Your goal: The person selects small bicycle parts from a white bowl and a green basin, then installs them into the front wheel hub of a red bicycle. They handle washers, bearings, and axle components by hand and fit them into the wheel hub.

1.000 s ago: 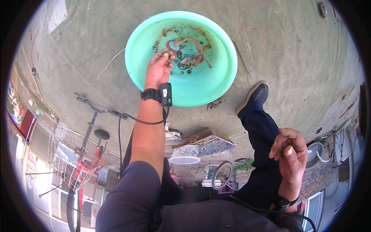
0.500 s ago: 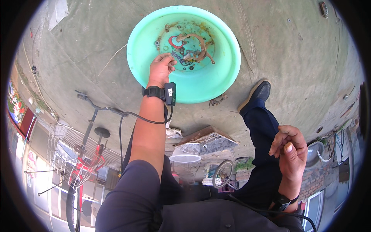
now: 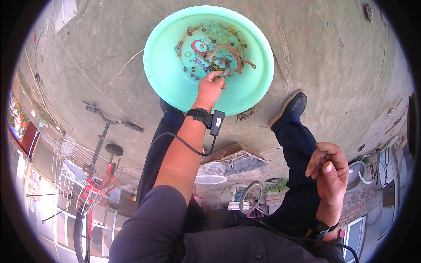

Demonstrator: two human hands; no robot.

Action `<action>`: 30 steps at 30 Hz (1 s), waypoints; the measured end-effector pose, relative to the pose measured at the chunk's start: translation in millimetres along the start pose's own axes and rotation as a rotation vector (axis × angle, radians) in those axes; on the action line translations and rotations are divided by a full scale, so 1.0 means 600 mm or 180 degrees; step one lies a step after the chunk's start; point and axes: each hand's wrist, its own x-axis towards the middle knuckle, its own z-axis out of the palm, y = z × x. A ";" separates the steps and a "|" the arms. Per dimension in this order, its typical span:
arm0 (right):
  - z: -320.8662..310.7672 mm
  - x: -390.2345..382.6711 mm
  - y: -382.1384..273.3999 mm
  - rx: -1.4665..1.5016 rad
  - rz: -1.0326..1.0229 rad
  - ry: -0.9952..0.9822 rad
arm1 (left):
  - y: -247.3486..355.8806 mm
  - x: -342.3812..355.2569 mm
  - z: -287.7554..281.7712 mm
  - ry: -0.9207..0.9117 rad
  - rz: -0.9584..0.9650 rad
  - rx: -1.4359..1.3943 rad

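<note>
Has one left hand (image 3: 210,89), bunched, too hidden to tell any hold, inside one green basin (image 3: 163,83) beside one rusty curved part (image 3: 239,61) crowding over a dozen small pieces (image 3: 193,69), and one right hand (image 3: 332,180) half-curled, empty, well apart from one red bicycle (image 3: 90,187).

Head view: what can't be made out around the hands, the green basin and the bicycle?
All in the head view:
Left hand: whether its grip holds anything; its own fingers hide that.
Right hand: what, if anything, is in the palm; curled fingers cover it.
Small round parts in the basin: exact kind; too small.
Bicycle tyre: lower end; cut off at the bottom.
</note>
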 end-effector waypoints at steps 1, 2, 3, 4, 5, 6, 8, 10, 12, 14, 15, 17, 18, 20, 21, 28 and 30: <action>0.000 0.000 0.000 0.0004 0.0013 -0.0003 | -0.005 -0.004 0.006 -0.0095 -0.0003 0.0143; 0.000 0.000 0.000 -0.0002 0.0018 0.0003 | -0.009 -0.006 0.007 -0.0137 -0.0060 0.0219; 0.000 0.000 0.000 -0.0011 0.0021 0.0009 | -0.012 -0.006 0.009 -0.0201 -0.0117 0.0277; -0.001 0.001 0.000 -0.0021 0.0016 0.0028 | -0.013 -0.006 0.010 -0.0271 -0.0175 0.0314; -0.001 0.001 0.000 -0.0021 0.0024 0.0019 | -0.014 -0.006 0.008 -0.0177 -0.0193 0.0309; -0.001 0.001 0.000 -0.0020 0.0027 0.0022 | -0.014 -0.005 0.003 -0.0085 -0.0217 0.0285; -0.001 0.000 0.000 -0.0015 0.0041 0.0021 | -0.012 -0.003 -0.011 0.0195 -0.0211 0.0224; -0.001 0.000 0.000 -0.0021 0.0035 0.0033 | -0.003 0.004 -0.030 0.0571 -0.0145 0.0148; -0.002 -0.001 0.000 -0.0018 0.0044 0.0018 | 0.006 0.014 -0.048 0.0831 -0.0029 0.0076; -0.001 0.000 0.000 -0.0014 0.0038 0.0015 | 0.014 0.022 -0.064 0.0999 0.0061 -0.0017; -0.001 0.001 0.000 -0.0011 0.0032 0.0013 | 0.017 0.025 -0.071 0.1052 0.0107 -0.0076; -0.001 0.001 0.000 -0.0011 0.0029 0.0009 | 0.018 0.027 -0.078 0.1100 0.0157 -0.0164; -0.001 0.001 0.000 -0.0013 0.0032 0.0008 | 0.017 0.028 -0.080 0.1135 0.0149 -0.0192; -0.001 0.001 0.001 -0.0017 0.0032 0.0004 | 0.013 0.027 -0.081 0.1059 0.0065 -0.0103; -0.001 0.001 0.001 -0.0021 0.0029 0.0000 | 0.011 0.025 -0.080 0.1023 0.0004 -0.0051; -0.002 0.000 0.004 -0.0017 0.0013 -0.0016 | -0.010 0.020 -0.062 0.0845 -0.0098 0.0015; -0.002 0.001 0.005 -0.0017 0.0008 -0.0017 | -0.015 0.020 -0.055 0.0737 -0.0170 0.0032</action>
